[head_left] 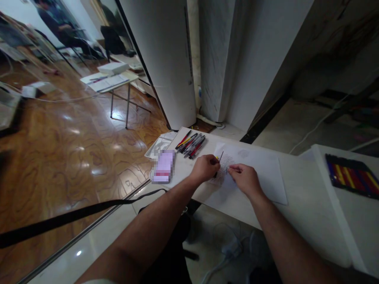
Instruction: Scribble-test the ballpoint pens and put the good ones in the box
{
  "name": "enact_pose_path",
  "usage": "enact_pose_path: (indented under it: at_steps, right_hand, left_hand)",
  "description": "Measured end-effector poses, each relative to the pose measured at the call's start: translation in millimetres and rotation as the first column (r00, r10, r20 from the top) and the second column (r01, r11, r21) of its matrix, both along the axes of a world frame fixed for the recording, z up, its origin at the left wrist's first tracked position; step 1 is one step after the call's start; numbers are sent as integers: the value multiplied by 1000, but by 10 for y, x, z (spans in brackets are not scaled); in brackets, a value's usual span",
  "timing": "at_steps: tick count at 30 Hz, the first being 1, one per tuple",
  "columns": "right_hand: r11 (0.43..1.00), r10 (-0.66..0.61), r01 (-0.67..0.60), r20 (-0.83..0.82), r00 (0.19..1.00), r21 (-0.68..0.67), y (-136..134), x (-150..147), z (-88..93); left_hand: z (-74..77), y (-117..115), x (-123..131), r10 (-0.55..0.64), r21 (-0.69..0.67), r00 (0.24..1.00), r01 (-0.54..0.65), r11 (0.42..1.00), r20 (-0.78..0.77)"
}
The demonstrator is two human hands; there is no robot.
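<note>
My left hand [205, 167] is closed around a thin dark pen [219, 159] whose tip rests on a scribbled patch of a white sheet of paper [260, 169]. Beside it, my right hand [245, 178] has its fingers pinched together on the paper, gripping something small that I cannot make out. Both hands lie over the scribbled area near the table's front edge. A heap of several pens [192, 144], black and red ones among them, lies just left of the sheet.
The white table [308, 213] also carries a blurred pink object [163, 165] and printed sheets [160, 145] at its left end. A tray of coloured pens [352, 175] sits at the right. A black strap [74, 216] crosses below. White pillars stand behind; a small table [112, 81] stands on the wood floor.
</note>
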State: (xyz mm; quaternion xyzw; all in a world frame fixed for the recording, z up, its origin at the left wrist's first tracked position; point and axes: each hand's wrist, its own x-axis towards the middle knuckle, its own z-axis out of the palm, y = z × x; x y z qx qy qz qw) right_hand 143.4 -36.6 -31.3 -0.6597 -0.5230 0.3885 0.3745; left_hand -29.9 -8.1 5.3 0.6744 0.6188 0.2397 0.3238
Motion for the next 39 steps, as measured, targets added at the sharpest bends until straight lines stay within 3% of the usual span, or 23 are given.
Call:
enact_pose_path:
  at_steps: [8, 12, 21, 25, 31, 35, 39]
  right_hand:
    - [999, -38, 34, -155, 987, -25, -32, -52, 154]
    - [998, -58, 52, -239, 969, -34, -46, -81, 219]
    - [998, -43, 49, -206, 978, 25, -23, -79, 142]
    - [997, -62, 67, -146, 987, 27, -7, -57, 118]
    - [997, -69, 71, 57, 996, -31, 35, -4, 100]
    - [996, -52, 64, 169, 984, -69, 62, 28, 111]
    - [997, -64, 72, 296, 953, -17, 81, 139, 162]
  left_hand:
    - [-11, -70, 83, -169, -16, 978, 172, 985, 120]
    - [-33, -104, 142, -201, 0, 971, 203, 979, 126]
    - [-21, -150, 189, -247, 25, 967, 246, 969, 64]
    - [2, -104, 137, -243, 49, 970, 242, 969, 13]
    - [50, 65, -61, -12, 34, 994, 15, 999, -109]
    - [5, 119, -141, -9, 34, 980, 16, 999, -200]
    - [-51, 149, -181, -14, 42, 959, 27, 999, -282]
